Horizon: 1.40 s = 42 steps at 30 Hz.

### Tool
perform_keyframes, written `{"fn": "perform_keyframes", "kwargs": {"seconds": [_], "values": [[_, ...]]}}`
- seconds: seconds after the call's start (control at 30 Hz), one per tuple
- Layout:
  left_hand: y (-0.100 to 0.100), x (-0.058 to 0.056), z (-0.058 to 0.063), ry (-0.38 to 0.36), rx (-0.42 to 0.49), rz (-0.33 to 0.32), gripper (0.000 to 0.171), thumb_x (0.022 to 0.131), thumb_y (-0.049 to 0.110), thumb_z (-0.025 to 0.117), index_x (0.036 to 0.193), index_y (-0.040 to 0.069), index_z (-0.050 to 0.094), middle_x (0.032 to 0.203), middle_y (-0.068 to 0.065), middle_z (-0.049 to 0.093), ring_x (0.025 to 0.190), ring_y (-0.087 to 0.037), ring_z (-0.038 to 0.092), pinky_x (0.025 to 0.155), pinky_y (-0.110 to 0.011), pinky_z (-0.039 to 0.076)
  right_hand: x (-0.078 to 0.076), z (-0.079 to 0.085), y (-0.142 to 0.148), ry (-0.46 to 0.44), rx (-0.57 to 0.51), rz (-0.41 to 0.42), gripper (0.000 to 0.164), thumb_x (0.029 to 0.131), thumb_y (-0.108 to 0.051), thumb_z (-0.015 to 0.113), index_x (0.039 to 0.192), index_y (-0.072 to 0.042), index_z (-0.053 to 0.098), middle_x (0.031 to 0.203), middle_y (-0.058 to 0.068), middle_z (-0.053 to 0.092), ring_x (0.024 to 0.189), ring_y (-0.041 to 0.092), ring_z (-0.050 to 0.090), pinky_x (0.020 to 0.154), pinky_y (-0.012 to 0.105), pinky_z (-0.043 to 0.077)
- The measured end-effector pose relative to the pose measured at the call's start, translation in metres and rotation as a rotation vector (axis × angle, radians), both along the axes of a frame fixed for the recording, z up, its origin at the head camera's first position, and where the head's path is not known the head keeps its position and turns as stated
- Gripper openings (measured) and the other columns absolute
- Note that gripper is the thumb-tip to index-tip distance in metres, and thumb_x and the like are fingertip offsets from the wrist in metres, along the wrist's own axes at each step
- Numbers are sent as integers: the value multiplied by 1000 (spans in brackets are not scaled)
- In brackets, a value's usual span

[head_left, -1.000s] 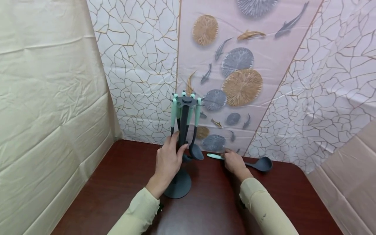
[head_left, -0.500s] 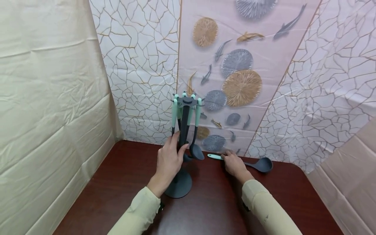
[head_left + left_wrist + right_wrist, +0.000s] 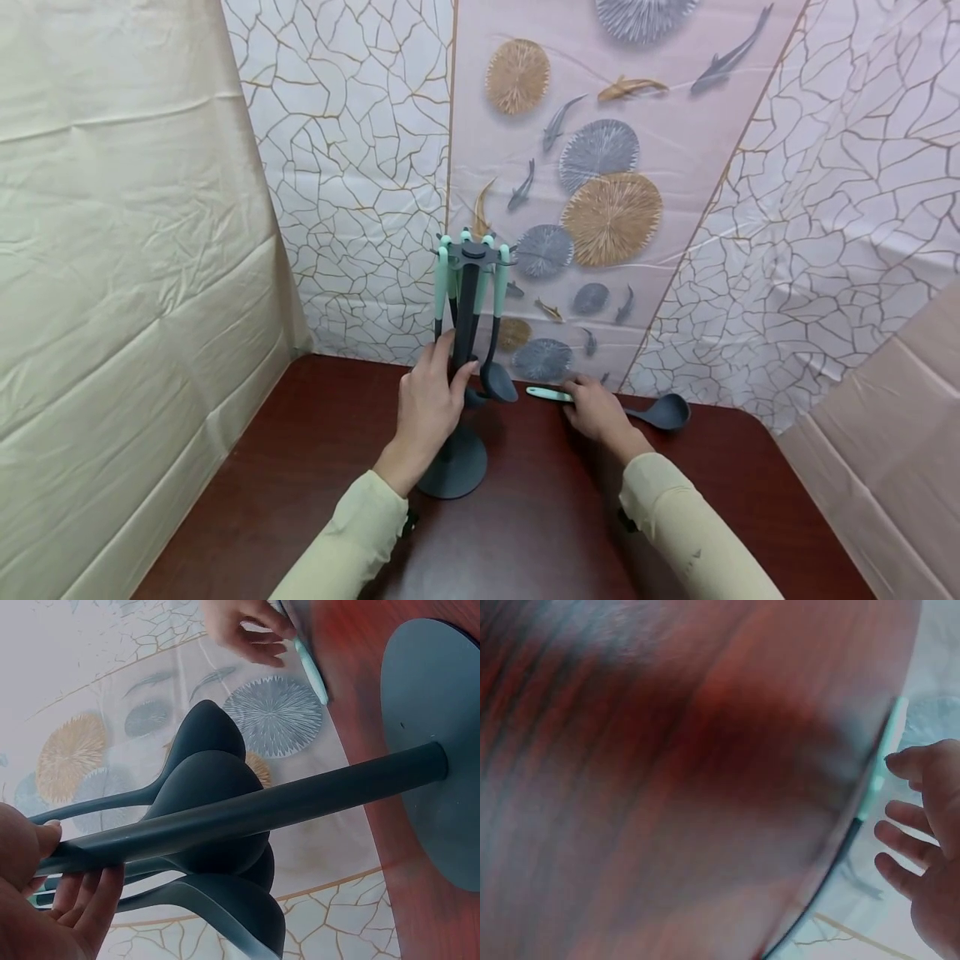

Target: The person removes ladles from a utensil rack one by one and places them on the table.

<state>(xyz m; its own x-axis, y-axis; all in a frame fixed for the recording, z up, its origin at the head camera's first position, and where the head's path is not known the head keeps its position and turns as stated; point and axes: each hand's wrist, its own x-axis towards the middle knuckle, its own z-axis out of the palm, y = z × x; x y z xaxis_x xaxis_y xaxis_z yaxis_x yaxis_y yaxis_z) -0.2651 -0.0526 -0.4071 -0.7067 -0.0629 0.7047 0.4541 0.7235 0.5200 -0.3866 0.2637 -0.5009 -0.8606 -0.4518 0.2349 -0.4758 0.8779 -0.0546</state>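
Observation:
In the head view, my left hand (image 3: 429, 404) grips the dark pole of a utensil stand (image 3: 467, 312), with thumb and fingers on opposite sides. Several dark utensils with mint handles hang from its top, among them a spoon (image 3: 498, 382); more dark heads (image 3: 217, 802) crowd behind the pole in the left wrist view. Toward the back of the table, my right hand (image 3: 597, 412) is at a ladle (image 3: 666, 412) lying flat, covering its middle. In the right wrist view a fingertip is right at the mint ladle handle (image 3: 877, 780), the other fingers spread apart.
The stand's round base (image 3: 453, 465) rests on the dark red-brown table (image 3: 517, 533). A patterned cloth (image 3: 360, 167) hangs right behind the table's back edge. Plain beige cloth (image 3: 135, 292) hangs on the left, with more beige cloth (image 3: 892, 433) on the right.
The head view has shifted slightly. Both hands, the stand and the ladle keep nearly the same places; the right hand's fingers shift only a little at the ladle handle.

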Motion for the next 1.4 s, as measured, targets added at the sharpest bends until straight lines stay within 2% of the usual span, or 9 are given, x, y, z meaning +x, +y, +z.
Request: {"fn": "perform_keyframes", "kwargs": {"seconds": [0.23,0.37,0.47,0.67,0.8,0.97,1.17,1.4], "values": [[-1,-2,2,14,1,9,48,104,33,71,145,12,57,97,-11,63,68,-33,67,65,-52,59,4,25,-15,10,-9,-13,49,101,-31,74,142,-5,66,134,24,64,110,43,67,86,60,56],[-1,-2,2,7,-2,8,48,104,34,70,145,12,57,97,-11,63,70,-33,68,66,-52,59,8,40,-27,24,-45,0,51,103,-34,71,144,-6,65,131,22,65,104,39,69,84,57,57],[-1,-2,1,-5,-8,8,49,106,38,66,146,12,56,98,-11,63,71,-33,68,67,-52,59,15,54,-38,23,-109,24,50,103,-35,71,144,-7,65,130,19,66,104,36,69,83,55,58],[-1,-1,-1,-11,-3,6,48,106,40,64,145,12,56,98,-11,63,70,-33,67,66,-52,59,26,84,-60,29,-223,93,47,105,-31,70,146,-10,63,136,15,65,121,36,64,95,56,55],[0,-1,-2,-9,-8,7,48,106,40,64,145,12,56,96,-11,61,67,-31,65,64,-51,59,35,107,-70,47,-292,122,47,105,-31,69,147,-11,62,137,14,65,121,36,65,96,56,54],[0,-1,-2,13,-8,6,48,105,37,68,144,11,57,96,-11,61,65,-31,65,62,-51,58,46,133,-79,103,-406,170,45,105,-30,70,144,-8,64,130,14,68,114,35,67,93,55,55],[-1,0,-2,39,-3,16,48,103,32,72,143,10,58,96,-13,63,66,-33,65,62,-51,58,54,153,-91,121,-502,206,44,106,-29,69,145,-10,64,132,12,68,114,30,68,95,53,55],[0,1,-1,12,1,13,49,103,33,72,144,11,57,99,-13,63,70,-35,68,65,-53,59,63,176,-103,70,-769,286,38,110,-30,62,144,-14,65,135,11,69,118,28,68,97,54,55]]}}
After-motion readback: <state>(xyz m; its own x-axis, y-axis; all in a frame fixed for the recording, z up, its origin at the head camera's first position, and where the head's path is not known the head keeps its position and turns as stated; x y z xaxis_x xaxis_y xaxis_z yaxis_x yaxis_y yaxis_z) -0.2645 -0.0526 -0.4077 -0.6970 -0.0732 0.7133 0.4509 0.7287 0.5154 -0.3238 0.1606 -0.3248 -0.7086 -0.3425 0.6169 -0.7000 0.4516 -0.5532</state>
